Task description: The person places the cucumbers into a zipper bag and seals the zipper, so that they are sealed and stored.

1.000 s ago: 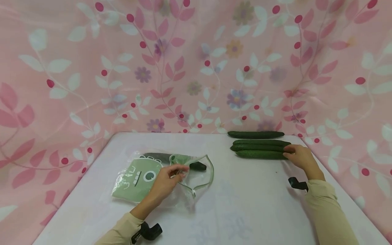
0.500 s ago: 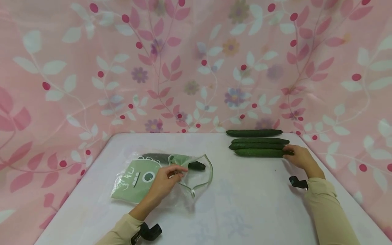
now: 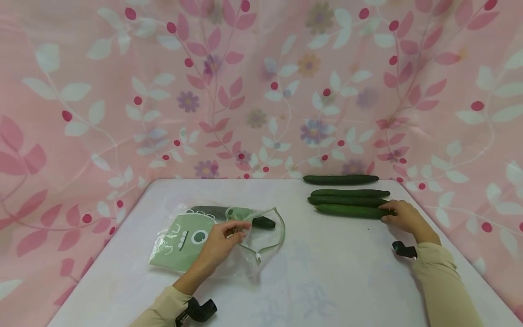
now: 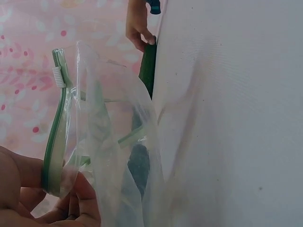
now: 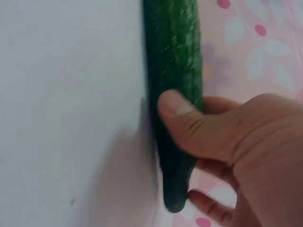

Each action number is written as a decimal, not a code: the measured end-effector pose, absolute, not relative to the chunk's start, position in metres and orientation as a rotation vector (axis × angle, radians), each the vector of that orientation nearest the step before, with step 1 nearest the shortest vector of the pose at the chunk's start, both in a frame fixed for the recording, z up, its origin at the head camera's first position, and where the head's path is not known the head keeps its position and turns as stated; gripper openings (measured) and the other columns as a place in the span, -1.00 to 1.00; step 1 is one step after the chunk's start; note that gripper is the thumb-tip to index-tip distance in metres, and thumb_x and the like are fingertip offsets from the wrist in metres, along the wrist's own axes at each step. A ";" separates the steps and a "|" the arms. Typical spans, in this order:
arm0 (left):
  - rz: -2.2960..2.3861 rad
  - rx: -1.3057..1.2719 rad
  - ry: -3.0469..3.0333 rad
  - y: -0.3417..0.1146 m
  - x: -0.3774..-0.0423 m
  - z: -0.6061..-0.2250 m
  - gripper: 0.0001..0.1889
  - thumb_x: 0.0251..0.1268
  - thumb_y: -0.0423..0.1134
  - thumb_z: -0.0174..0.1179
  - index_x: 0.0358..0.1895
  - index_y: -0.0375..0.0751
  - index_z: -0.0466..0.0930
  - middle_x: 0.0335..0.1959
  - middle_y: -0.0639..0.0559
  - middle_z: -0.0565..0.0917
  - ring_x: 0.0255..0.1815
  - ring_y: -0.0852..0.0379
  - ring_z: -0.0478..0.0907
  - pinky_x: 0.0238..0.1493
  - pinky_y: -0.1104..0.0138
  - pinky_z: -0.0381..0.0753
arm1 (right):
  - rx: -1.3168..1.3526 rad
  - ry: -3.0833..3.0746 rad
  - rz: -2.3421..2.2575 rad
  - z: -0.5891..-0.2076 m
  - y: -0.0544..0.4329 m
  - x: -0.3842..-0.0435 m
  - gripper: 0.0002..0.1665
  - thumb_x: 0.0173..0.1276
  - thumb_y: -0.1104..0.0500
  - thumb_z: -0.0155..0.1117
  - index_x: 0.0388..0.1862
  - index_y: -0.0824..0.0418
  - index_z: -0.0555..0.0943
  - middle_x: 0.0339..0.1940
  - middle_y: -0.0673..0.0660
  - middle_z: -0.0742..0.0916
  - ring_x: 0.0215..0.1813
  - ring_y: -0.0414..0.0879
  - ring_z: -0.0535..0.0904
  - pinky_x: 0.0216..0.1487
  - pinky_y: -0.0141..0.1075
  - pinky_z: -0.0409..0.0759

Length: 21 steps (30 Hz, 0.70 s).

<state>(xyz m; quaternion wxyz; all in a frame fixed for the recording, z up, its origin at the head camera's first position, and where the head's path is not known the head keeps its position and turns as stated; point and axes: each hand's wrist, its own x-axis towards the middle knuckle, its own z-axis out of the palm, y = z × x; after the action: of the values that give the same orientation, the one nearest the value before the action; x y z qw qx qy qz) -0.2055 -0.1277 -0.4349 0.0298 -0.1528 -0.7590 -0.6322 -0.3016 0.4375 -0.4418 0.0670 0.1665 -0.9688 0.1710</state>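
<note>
My right hand [image 3: 406, 219] grips the right end of the nearest cucumber [image 3: 347, 210], its thumb and fingers round it as the right wrist view shows [image 5: 177, 61]. Two more cucumbers [image 3: 347, 200] lie side by side just behind that one. On the left, my left hand [image 3: 222, 243] pinches the rim of a clear plastic bag [image 4: 102, 127] with a green zip edge and a white slider. A green one-eyed monster face [image 3: 180, 240] is printed on the bag. Inside lies another cucumber [image 3: 264, 222], partly hidden by the print. The bag's mouth gapes toward the right.
A separate cucumber [image 3: 341, 180] lies along the back edge of the white table [image 3: 310, 272]. Behind the table hangs a pink flowered cloth [image 3: 261, 91]. A black wrist camera [image 3: 404, 250] sits on the right wrist, another [image 3: 200, 310] on the left.
The right hand has drawn the nearest cucumber slightly toward the front, opening a small gap from the ones behind. My left hand and the bag stay in place.
</note>
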 end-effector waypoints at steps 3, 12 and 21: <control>-1.959 -0.466 -2.344 -0.128 -0.205 -0.436 -0.73 0.37 -0.52 0.28 0.08 -0.33 0.76 0.03 -0.11 0.74 0.13 -0.05 0.59 -0.03 0.41 0.56 | 0.523 -2.892 0.541 -0.445 0.440 -0.295 -0.58 0.30 0.32 0.48 0.10 0.48 0.68 0.09 0.57 0.66 0.19 0.57 0.49 0.18 0.41 0.39; -1.934 -0.472 -2.341 -0.129 -0.207 -0.435 -0.71 0.37 -0.49 0.30 0.11 -0.33 0.75 0.01 -0.11 0.75 0.16 -0.03 0.60 0.00 0.42 0.56 | 0.594 -2.787 0.538 -0.439 0.431 -0.286 -0.58 0.30 0.34 0.48 0.12 0.46 0.69 0.06 0.53 0.70 0.14 0.51 0.57 0.12 0.36 0.47; -1.925 -0.511 -2.341 -0.129 -0.209 -0.433 -0.66 0.44 -0.44 0.29 0.23 -0.27 0.70 0.02 -0.14 0.75 0.18 -0.10 0.60 -0.01 0.36 0.59 | 0.616 -2.774 0.555 -0.426 0.407 -0.281 -0.57 0.34 0.28 0.49 0.15 0.42 0.70 0.01 0.46 0.74 0.04 0.40 0.66 0.03 0.30 0.55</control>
<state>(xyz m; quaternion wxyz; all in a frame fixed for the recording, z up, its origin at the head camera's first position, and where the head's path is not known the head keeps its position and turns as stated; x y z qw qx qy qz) -0.2090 -0.1293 -0.4328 0.0343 -0.1661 -0.7612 -0.6259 -0.2808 0.4075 -0.4259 0.1228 0.2111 -0.9509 0.1902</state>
